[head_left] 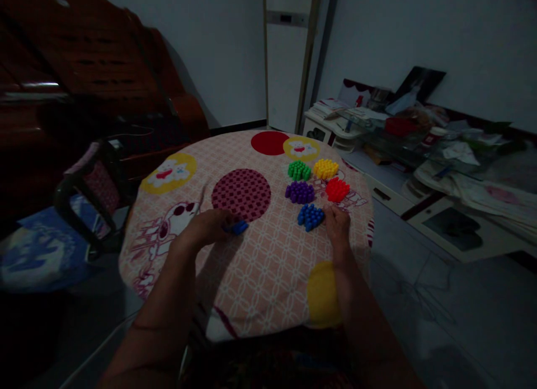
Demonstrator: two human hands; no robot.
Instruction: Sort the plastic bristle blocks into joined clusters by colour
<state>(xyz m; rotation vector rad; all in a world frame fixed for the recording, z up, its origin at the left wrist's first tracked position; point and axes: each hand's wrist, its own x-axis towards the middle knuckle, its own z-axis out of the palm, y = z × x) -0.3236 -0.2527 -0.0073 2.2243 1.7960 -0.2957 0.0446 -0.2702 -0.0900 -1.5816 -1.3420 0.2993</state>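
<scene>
On the round table, my left hand [212,225] is closed with its fingertips on a few small blue plastic pieces [240,227], low over the cloth. My right hand [337,223] is closed beside the right edge of a cluster of blue plastic pieces [310,216]; its fingertips are partly hidden, so what they pinch cannot be made out. Behind that cluster stand similar tight groups: purple pieces [299,192], red pieces [338,190], green pieces [298,170] and yellow pieces [326,168].
A patterned pink tablecloth [268,266] covers the table. To the left are a small chair [90,193] and a wooden sofa [113,81]. A cluttered glass-topped cabinet [377,123] runs along the right wall. A tall white unit [287,64] stands at the back.
</scene>
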